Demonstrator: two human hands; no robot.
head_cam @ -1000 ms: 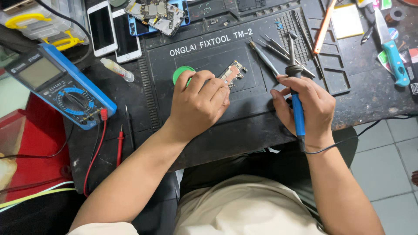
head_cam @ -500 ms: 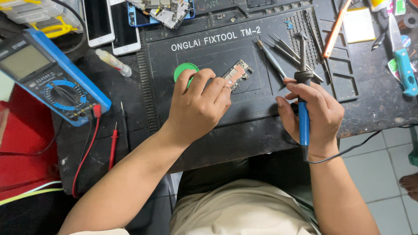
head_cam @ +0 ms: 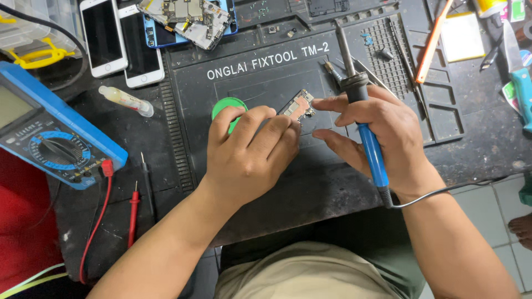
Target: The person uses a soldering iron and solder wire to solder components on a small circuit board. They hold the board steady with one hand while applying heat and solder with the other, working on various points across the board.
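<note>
Looks like the board-prep step of a solder job; the left hand (head_cam: 252, 152) is closed over the small circuit board (head_cam: 299, 105), pinning it at the middle of the dark repair mat (head_cam: 266, 182); the right hand (head_cam: 382, 141) sits just right of the board, wrapped around a blue-handled soldering iron (head_cam: 360, 111) with its tip pointing away from the board, index finger touching the board's edge; a green round tin (head_cam: 226, 106) is just left of the board. My guess: the next move needs the iron flipped tip-down, board kept steady.

Matt black mat (head_cam: 266, 182), glossy blue handle (head_cam: 372, 155)
</note>
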